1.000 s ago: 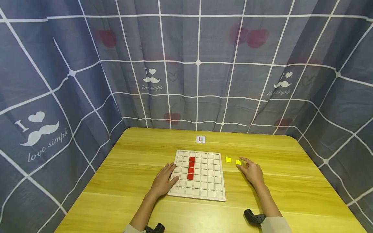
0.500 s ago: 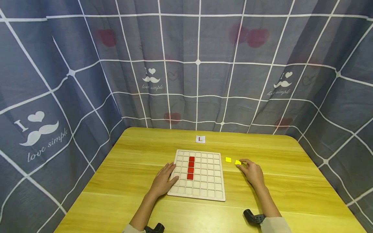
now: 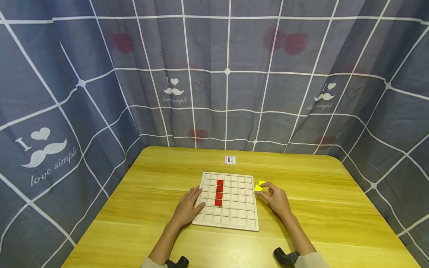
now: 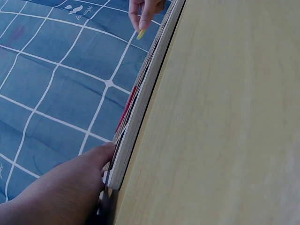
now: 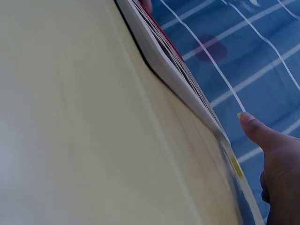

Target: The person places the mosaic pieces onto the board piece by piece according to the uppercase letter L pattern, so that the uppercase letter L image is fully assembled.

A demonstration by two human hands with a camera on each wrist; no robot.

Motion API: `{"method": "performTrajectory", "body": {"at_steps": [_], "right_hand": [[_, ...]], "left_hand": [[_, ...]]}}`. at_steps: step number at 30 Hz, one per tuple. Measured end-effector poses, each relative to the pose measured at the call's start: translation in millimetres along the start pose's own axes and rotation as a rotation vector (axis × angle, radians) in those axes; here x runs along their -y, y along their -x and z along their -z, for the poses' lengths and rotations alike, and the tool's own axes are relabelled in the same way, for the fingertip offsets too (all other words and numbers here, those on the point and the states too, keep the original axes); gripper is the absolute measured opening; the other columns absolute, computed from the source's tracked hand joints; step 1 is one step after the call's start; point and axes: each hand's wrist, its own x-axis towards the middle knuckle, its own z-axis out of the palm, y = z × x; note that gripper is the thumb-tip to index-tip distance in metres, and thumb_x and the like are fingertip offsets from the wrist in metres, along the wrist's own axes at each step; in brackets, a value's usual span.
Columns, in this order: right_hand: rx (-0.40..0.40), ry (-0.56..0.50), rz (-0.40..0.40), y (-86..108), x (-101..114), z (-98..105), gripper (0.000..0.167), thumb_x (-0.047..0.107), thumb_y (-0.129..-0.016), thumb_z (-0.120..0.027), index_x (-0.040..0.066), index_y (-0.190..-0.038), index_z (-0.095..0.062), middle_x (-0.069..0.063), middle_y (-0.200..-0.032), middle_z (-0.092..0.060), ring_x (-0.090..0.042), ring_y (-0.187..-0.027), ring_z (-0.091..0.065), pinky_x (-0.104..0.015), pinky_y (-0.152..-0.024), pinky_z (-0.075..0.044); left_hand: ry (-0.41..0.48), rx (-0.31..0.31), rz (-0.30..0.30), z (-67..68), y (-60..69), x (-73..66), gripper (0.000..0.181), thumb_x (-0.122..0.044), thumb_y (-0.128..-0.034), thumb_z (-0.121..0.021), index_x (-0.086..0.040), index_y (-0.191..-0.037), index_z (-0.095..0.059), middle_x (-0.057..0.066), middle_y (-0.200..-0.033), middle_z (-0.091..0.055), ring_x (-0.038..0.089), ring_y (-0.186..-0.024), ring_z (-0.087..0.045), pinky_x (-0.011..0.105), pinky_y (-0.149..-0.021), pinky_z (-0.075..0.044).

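A pale gridded wooden board (image 3: 234,222) lies on the table with a column of red square tiles (image 3: 219,195) set in it. My left hand (image 3: 185,211) rests along the board's left edge; in the left wrist view its thumb (image 4: 101,153) touches the rim, the other fingers hidden. Between thumb and fingertips, my right hand (image 3: 277,201) pinches a yellow square tile (image 3: 258,188) close to the board's right edge. The left wrist view shows that tile (image 4: 141,34) raised above the board. Just behind it, a second yellow tile (image 3: 262,182) lies on the table, partly covered.
A small printed card (image 3: 230,160) with a grid and coloured squares lies beyond the board. The wooden table (image 3: 318,208) is enclosed by a grey-blue checked curtain (image 3: 214,93) at the back and sides. Dark devices (image 3: 286,257) are strapped to both wrists.
My right hand has picked up the nearer yellow tile from the table and carried it left, to the board's right edge. The left hand and the red tiles have stayed in place.
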Motion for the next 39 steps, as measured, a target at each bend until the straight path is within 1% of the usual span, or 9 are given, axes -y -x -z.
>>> {"method": "performTrajectory", "body": {"at_steps": [5,10,13,17,22,25,32,35,39], "right_hand": [[0.057,-0.075,0.074,3.7,22,-19,0.024,0.022,-0.073,-0.078,0.016,-0.094,-0.069,0.015,-0.052,-0.029,0.003,-0.045,-0.019,-0.018,-0.038,-0.024],[0.126,-0.122,0.127,7.0,47,-36,0.025,0.024,-0.073,-0.078,0.018,-0.095,-0.068,0.017,-0.051,-0.028,0.004,-0.045,-0.018,-0.016,-0.039,-0.021],[0.162,-0.129,0.152,8.2,59,-46,0.025,0.026,-0.073,-0.078,0.019,-0.095,-0.068,0.017,-0.05,-0.027,0.004,-0.045,-0.017,-0.015,-0.039,-0.02],[0.207,-0.095,0.182,8.6,71,-58,0.025,0.031,-0.074,-0.077,0.02,-0.094,-0.068,0.017,-0.049,-0.029,0.004,-0.044,-0.018,-0.015,-0.039,-0.021],[0.239,-0.004,0.191,7.9,77,-67,0.026,0.037,-0.074,-0.075,0.021,-0.094,-0.068,0.018,-0.048,-0.029,0.004,-0.045,-0.019,-0.015,-0.042,-0.021],[0.245,0.018,0.178,8.1,76,-69,0.027,0.038,-0.073,-0.076,0.022,-0.094,-0.068,0.018,-0.048,-0.028,0.004,-0.045,-0.018,-0.015,-0.043,-0.02],[0.248,0.054,0.174,7.7,77,-68,0.029,0.041,-0.073,-0.075,0.024,-0.095,-0.069,0.018,-0.048,-0.028,0.003,-0.046,-0.02,-0.019,-0.052,-0.031],[0.27,0.031,0.161,6.9,77,-66,0.033,0.041,-0.073,-0.075,0.021,-0.099,-0.069,0.019,-0.048,-0.03,0.003,-0.045,-0.021,-0.018,-0.048,-0.029],[0.288,-0.049,0.118,4.4,73,-61,0.037,0.038,-0.076,-0.074,0.017,-0.105,-0.069,0.015,-0.048,-0.033,0.003,-0.044,-0.02,-0.016,-0.042,-0.023]], "left_hand": [[0.009,0.008,0.013,0.8,1.0,-0.2,0.056,-0.034,-0.0923,-0.055,-0.003,-0.137,-0.043,0.014,-0.142,-0.038,0.034,-0.134,-0.026,0.054,-0.106,-0.021],[0.005,0.027,0.035,2.0,2.6,0.0,0.057,-0.037,-0.0922,-0.054,-0.004,-0.138,-0.043,0.013,-0.143,-0.037,0.033,-0.134,-0.025,0.052,-0.107,-0.02],[0.005,0.027,0.043,2.3,2.7,0.3,0.057,-0.038,-0.092,-0.054,-0.005,-0.138,-0.043,0.011,-0.144,-0.037,0.031,-0.135,-0.025,0.051,-0.108,-0.02],[0.012,0.015,0.039,2.1,2.3,0.1,0.057,-0.038,-0.0919,-0.054,-0.005,-0.138,-0.043,0.011,-0.144,-0.037,0.031,-0.135,-0.025,0.052,-0.107,-0.02],[0.012,0.02,0.034,2.4,1.2,-0.8,0.057,-0.038,-0.0919,-0.054,-0.006,-0.138,-0.042,0.011,-0.144,-0.037,0.031,-0.135,-0.025,0.051,-0.107,-0.02],[0.011,0.023,0.028,2.4,0.4,-0.5,0.057,-0.036,-0.0917,-0.055,-0.005,-0.138,-0.043,0.013,-0.143,-0.038,0.033,-0.134,-0.026,0.051,-0.107,-0.02],[-0.004,0.015,0.027,3.1,-1.1,-0.2,0.057,-0.036,-0.0913,-0.056,-0.005,-0.137,-0.044,0.013,-0.142,-0.039,0.032,-0.134,-0.027,0.052,-0.107,-0.022],[-0.004,0.016,0.027,3.2,-0.9,-1.0,0.057,-0.036,-0.0915,-0.055,-0.004,-0.137,-0.044,0.014,-0.142,-0.039,0.032,-0.134,-0.027,0.052,-0.106,-0.022],[-0.001,0.017,0.03,3.3,-0.4,-2.8,0.056,-0.036,-0.0917,-0.055,-0.005,-0.137,-0.044,0.013,-0.142,-0.039,0.032,-0.134,-0.027,0.052,-0.107,-0.022]]}}
